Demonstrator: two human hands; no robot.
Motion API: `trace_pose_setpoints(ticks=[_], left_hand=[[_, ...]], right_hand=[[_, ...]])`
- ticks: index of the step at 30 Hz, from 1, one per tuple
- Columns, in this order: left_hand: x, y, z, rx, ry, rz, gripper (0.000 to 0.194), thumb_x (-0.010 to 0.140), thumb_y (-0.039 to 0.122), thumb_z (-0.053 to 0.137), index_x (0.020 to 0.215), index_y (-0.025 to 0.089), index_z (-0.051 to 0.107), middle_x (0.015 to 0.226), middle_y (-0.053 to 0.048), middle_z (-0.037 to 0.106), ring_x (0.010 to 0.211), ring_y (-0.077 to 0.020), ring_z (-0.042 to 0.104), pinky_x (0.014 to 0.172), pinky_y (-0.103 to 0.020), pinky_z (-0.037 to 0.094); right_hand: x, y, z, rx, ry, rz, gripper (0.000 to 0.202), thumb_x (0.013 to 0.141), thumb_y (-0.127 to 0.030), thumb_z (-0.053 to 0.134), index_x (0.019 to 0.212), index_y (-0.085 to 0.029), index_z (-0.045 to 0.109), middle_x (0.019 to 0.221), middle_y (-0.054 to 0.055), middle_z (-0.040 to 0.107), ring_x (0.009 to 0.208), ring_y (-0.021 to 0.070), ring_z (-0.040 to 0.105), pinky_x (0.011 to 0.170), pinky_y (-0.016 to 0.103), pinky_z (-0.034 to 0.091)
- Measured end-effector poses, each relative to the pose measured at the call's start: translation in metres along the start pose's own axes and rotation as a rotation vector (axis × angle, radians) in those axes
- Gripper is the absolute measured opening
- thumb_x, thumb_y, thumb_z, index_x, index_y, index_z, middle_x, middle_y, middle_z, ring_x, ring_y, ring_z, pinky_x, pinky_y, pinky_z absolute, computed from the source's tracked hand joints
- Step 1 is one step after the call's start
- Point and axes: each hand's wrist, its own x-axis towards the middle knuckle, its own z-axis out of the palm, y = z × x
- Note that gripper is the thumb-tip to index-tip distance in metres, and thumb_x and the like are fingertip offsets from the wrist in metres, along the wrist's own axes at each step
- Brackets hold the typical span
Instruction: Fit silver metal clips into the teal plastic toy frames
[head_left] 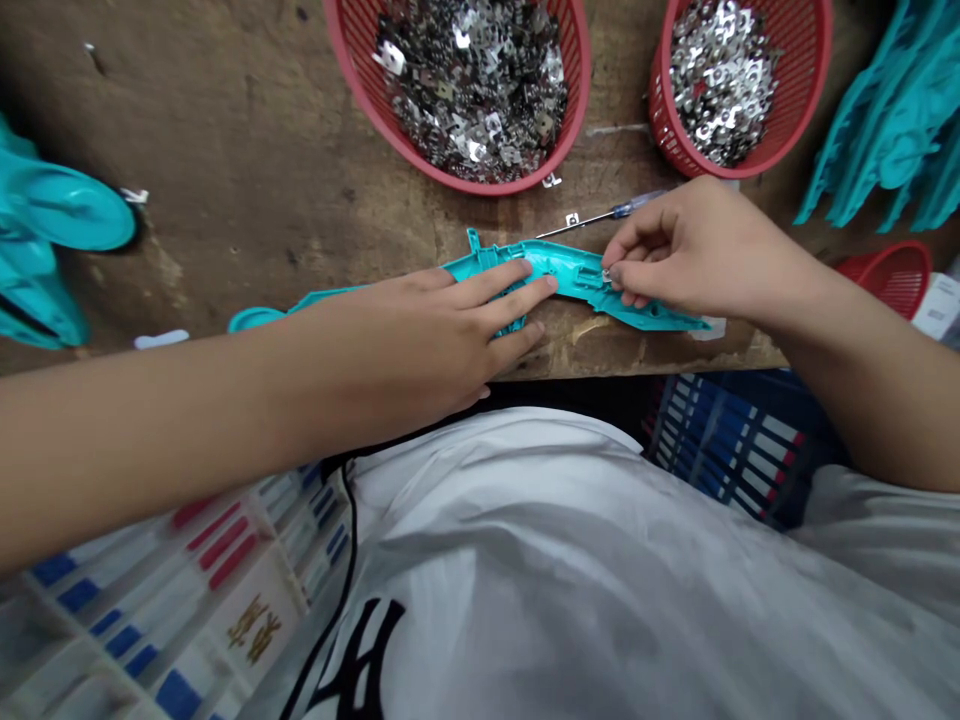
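Note:
A long turquoise plastic shell lies on the wooden table close to its near edge, with its ribbed inner side up. My left hand rests flat over the shell's middle, fingers stretched out and hiding part of it. At the shell's right part, my right hand pinches a small metal clip between thumb and fingertips, against the ribs there. Just behind the shell lie a screwdriver and a loose metal clip.
Two red baskets, a wide one and a smaller one, hold many metal pieces at the back. Turquoise parts lie at left, and more turquoise shells at right. A small red basket stands at the right edge.

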Motion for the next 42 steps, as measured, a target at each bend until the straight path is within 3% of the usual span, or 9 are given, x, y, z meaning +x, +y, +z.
trace_pose_setpoints(ticks=[6, 11, 15, 18, 24, 28, 34, 38, 42], left_hand=[[-0.001, -0.002, 0.004, -0.080, 0.056, -0.004, 0.078, 0.113, 0.025, 0.083, 0.189, 0.040, 0.075, 0.213, -0.006, 0.042, 0.199, -0.0512, 0.039, 0.153, -0.070, 0.058], [0.001, -0.001, 0.001, -0.015, 0.027, -0.002, 0.082, 0.111, 0.024, 0.082, 0.191, 0.040, 0.074, 0.212, -0.008, 0.043, 0.198, -0.0515, 0.041, 0.149, -0.071, 0.062], [0.003, 0.002, -0.003, 0.124, -0.026, 0.013, 0.077, 0.114, 0.026, 0.076, 0.191, 0.030, 0.073, 0.213, -0.014, 0.041, 0.198, -0.0506, 0.041, 0.144, -0.068, 0.066], [0.003, 0.003, -0.006, 0.157, -0.050, 0.021, 0.073, 0.116, 0.028, 0.076, 0.188, 0.023, 0.074, 0.214, -0.019, 0.038, 0.198, -0.0510, 0.040, 0.146, -0.065, 0.063], [0.001, 0.000, -0.002, 0.033, -0.008, 0.011, 0.074, 0.113, 0.023, 0.079, 0.187, 0.029, 0.077, 0.215, -0.013, 0.037, 0.199, -0.0522, 0.039, 0.154, -0.068, 0.054], [0.002, 0.000, -0.002, 0.067, -0.010, 0.008, 0.073, 0.111, 0.022, 0.078, 0.184, 0.029, 0.079, 0.215, -0.013, 0.038, 0.199, -0.0505, 0.040, 0.151, -0.064, 0.059], [0.007, 0.003, -0.008, 0.274, -0.083, 0.045, 0.066, 0.115, 0.035, 0.079, 0.180, 0.024, 0.081, 0.214, -0.019, 0.038, 0.193, -0.0505, 0.049, 0.127, -0.059, 0.073], [0.007, 0.002, -0.006, 0.252, -0.054, 0.029, 0.068, 0.114, 0.033, 0.082, 0.181, 0.033, 0.081, 0.211, -0.012, 0.044, 0.194, -0.0471, 0.048, 0.132, -0.059, 0.071], [0.005, 0.000, -0.001, 0.273, -0.034, 0.052, 0.067, 0.115, 0.032, 0.081, 0.181, 0.026, 0.081, 0.211, -0.017, 0.043, 0.196, -0.0478, 0.046, 0.130, -0.057, 0.072]], right_hand=[[-0.002, -0.002, -0.001, 0.090, 0.018, 0.006, 0.027, 0.120, -0.040, 0.080, 0.134, -0.029, 0.100, 0.096, 0.007, 0.094, 0.091, 0.0387, 0.092, 0.085, 0.051, 0.080], [0.001, -0.006, 0.003, -0.022, -0.013, 0.011, 0.021, 0.111, -0.036, 0.096, 0.131, -0.029, 0.100, 0.097, 0.007, 0.094, 0.094, 0.0391, 0.092, 0.090, 0.051, 0.080], [0.002, -0.008, 0.007, 0.105, 0.097, 0.106, 0.008, 0.107, -0.036, 0.098, 0.109, -0.029, 0.095, 0.087, 0.006, 0.089, 0.097, 0.0397, 0.092, 0.087, 0.047, 0.078], [0.002, -0.013, 0.007, 0.226, 0.117, 0.208, 0.012, 0.102, -0.025, 0.099, 0.096, -0.029, 0.089, 0.084, 0.005, 0.087, 0.095, 0.0368, 0.090, 0.084, 0.041, 0.074], [0.001, -0.023, 0.001, 0.258, 0.132, 0.250, 0.031, 0.098, 0.003, 0.088, 0.090, -0.027, 0.086, 0.083, 0.002, 0.085, 0.081, 0.0269, 0.081, 0.079, 0.037, 0.062], [0.002, -0.020, 0.004, 0.284, 0.123, 0.243, 0.024, 0.097, -0.006, 0.093, 0.093, -0.029, 0.088, 0.084, 0.001, 0.086, 0.086, 0.0300, 0.084, 0.080, 0.039, 0.065], [0.005, -0.015, 0.008, 0.257, 0.136, 0.198, 0.021, 0.094, -0.013, 0.099, 0.093, -0.032, 0.088, 0.089, 0.001, 0.088, 0.090, 0.0330, 0.088, 0.079, 0.042, 0.070], [0.005, -0.017, 0.010, 0.257, 0.124, 0.209, 0.024, 0.097, -0.006, 0.093, 0.098, -0.030, 0.087, 0.087, 0.000, 0.087, 0.085, 0.0289, 0.086, 0.077, 0.040, 0.067], [0.005, -0.013, 0.013, 0.258, 0.110, 0.189, 0.020, 0.105, -0.016, 0.100, 0.101, -0.030, 0.086, 0.086, 0.001, 0.086, 0.091, 0.0316, 0.088, 0.085, 0.042, 0.071]])
